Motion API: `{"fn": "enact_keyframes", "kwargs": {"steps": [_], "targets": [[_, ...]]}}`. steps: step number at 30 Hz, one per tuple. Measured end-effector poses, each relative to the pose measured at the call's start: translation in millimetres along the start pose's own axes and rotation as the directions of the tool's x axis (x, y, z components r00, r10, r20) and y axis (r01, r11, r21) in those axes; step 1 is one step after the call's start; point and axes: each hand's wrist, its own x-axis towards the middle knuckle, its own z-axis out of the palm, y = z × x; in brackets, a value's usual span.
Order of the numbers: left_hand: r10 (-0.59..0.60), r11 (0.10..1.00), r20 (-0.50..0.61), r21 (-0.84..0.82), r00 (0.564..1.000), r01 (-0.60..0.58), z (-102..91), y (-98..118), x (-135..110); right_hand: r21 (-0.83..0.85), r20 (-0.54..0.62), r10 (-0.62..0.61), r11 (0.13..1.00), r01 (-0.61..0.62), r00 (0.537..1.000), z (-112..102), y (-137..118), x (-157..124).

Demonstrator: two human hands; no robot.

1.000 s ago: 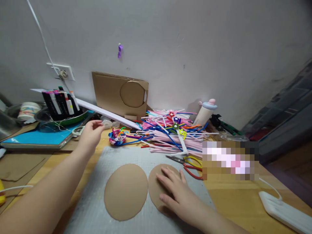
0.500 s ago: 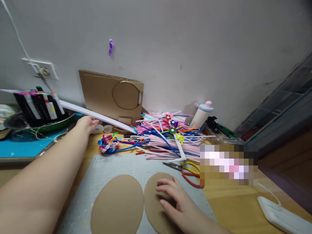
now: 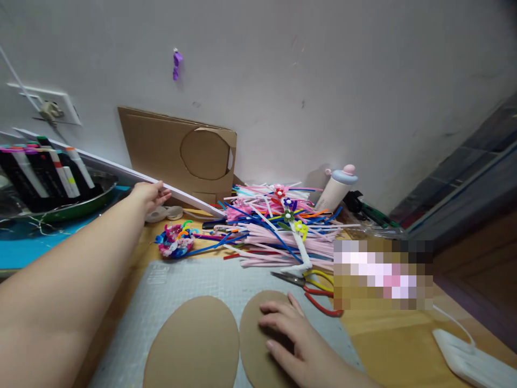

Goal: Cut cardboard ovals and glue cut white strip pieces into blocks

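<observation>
My left hand (image 3: 151, 195) reaches to the far left, its fingers curled at the front edge of a long white sheet (image 3: 188, 198). The sheet slants along the wall behind a group of markers (image 3: 48, 175), its left end raised. My right hand (image 3: 293, 337) rests with fingers spread on the right-hand cardboard oval (image 3: 252, 334). Beside that piece lies a second cardboard oval (image 3: 194, 345), their edges touching. Both lie on a grey cutting mat (image 3: 173, 280). Scissors or pliers with red and yellow handles (image 3: 311, 283) lie at the mat's right.
Loose pipe cleaners (image 3: 278, 234) are heaped at the back, with a white stem of small flowers (image 3: 299, 245) on top. A colourful pipe-cleaner bundle (image 3: 175, 241), tape rolls (image 3: 165, 214), leaning cardboard (image 3: 153, 145), a bottle (image 3: 336, 188) and a white power strip (image 3: 468, 355) surround the mat.
My left hand has shifted slightly up against the white sheet, and the sheet's left end now stands higher behind the markers. My right hand stays on the oval. The view has shifted a little.
</observation>
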Motion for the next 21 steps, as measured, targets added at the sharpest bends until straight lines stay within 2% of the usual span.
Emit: {"fn": "enact_keyframes", "kwargs": {"steps": [6,13,21], "targets": [[-0.062,0.998,-0.024,-0.006,0.998,0.062,-3.8,5.1,0.4,-0.038,0.02,-0.022,0.999,0.023,1.0,-0.8,2.4,-0.3],[-0.057,0.99,-0.073,-0.134,0.996,0.047,-7.5,29.1,-12.0,-0.059,0.055,-0.001,0.998,0.004,0.999,-4.8,-2.2,-0.6],[-0.002,0.936,-0.065,-0.352,0.998,-0.02,12.4,58.1,-43.2,-0.074,0.047,-0.018,0.997,0.022,0.999,-4.5,-3.5,-4.3]]}}
